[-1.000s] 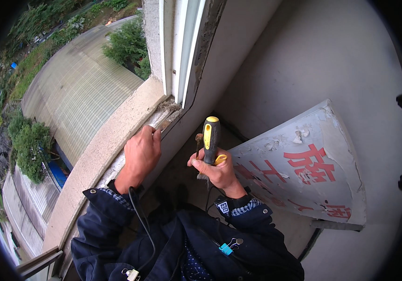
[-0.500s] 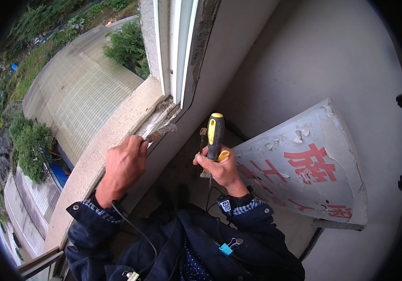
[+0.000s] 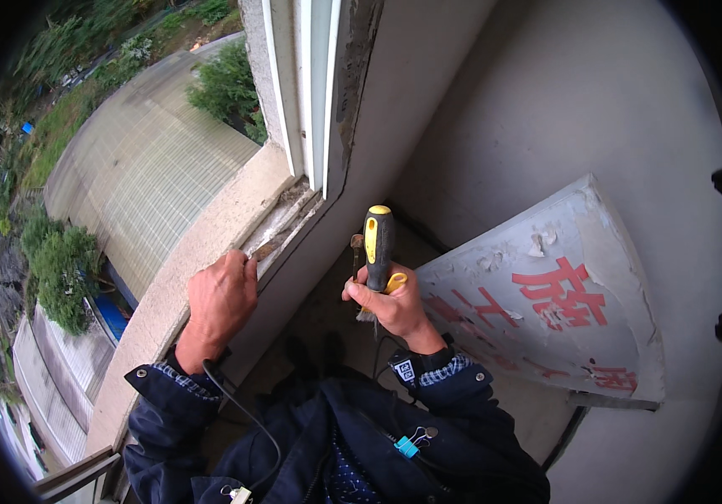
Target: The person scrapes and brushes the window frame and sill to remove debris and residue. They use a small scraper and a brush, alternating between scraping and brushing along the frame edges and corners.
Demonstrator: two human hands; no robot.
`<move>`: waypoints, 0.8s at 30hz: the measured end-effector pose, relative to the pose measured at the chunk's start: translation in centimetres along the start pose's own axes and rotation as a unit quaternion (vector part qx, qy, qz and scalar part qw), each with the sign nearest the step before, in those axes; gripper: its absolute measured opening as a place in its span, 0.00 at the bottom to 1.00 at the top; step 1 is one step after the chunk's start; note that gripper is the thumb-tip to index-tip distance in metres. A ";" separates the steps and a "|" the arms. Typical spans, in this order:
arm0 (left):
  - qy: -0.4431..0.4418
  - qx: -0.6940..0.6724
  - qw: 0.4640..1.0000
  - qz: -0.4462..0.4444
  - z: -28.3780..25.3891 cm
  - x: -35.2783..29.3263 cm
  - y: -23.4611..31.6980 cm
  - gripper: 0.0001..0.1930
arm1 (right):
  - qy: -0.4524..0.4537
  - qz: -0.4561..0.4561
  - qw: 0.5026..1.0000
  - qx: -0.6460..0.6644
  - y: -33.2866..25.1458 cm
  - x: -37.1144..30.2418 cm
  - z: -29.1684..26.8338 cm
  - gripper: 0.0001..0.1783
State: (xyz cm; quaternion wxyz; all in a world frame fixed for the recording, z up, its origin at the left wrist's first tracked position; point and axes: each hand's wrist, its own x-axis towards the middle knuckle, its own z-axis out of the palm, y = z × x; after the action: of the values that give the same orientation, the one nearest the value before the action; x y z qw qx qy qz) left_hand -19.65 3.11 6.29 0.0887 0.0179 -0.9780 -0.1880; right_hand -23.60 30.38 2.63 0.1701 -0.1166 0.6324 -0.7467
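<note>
My left hand (image 3: 221, 299) is closed around a short, brown, worn flat tool (image 3: 270, 248). Its end lies at the dusty window track (image 3: 281, 220); most of it is hidden by the fingers, and whether it is a scraper or a brush I cannot tell. Away from the sill, my right hand (image 3: 395, 304) grips several tools together. Upright among them is a yellow-and-black screwdriver handle (image 3: 379, 248). Beside it stands a thin rusty rod (image 3: 356, 256) with a thick head. Pale bristles (image 3: 366, 317) and a yellow looped end (image 3: 396, 282) also show at the fingers.
A white window frame (image 3: 317, 109) rises ahead of the sill ledge (image 3: 201, 252). Outside, far below, lie a curved roof (image 3: 147, 160) and trees. At the right a peeling pale board (image 3: 504, 277) with red lettering leans. A black cable (image 3: 252, 412) hangs by my left sleeve.
The brown tool in my left hand has come down and back toward me onto the track. My right hand has shifted slightly left, still holding its tools.
</note>
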 end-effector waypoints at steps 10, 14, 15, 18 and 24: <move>-0.060 0.044 0.997 -0.008 0.0 -0.1 -0.3 0.14 | -0.007 -0.006 1.000 -0.015 -0.1 0.2 0.3 0.07; -0.080 0.060 0.995 -0.022 -0.4 0.0 0.0 0.13 | -0.017 0.002 1.000 -0.020 -0.1 0.2 0.4 0.07; -0.070 0.053 0.996 -0.002 -0.6 0.2 0.0 0.14 | -0.020 0.001 1.000 -0.017 0.0 0.1 0.4 0.07; -0.064 0.055 0.996 0.039 -1.1 0.9 -0.1 0.15 | -0.002 -0.001 1.000 -0.010 0.2 0.0 0.3 0.07; -0.068 -0.008 0.998 0.011 -2.4 0.5 -1.1 0.16 | 0.020 0.003 1.000 0.003 0.3 -0.1 -0.1 0.07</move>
State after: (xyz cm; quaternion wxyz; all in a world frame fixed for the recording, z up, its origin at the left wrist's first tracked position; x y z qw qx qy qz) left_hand -19.74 1.19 8.15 0.0238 -0.0062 -0.9803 -0.1958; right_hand -23.49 30.47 2.35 0.1601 -0.0996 0.6339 -0.7501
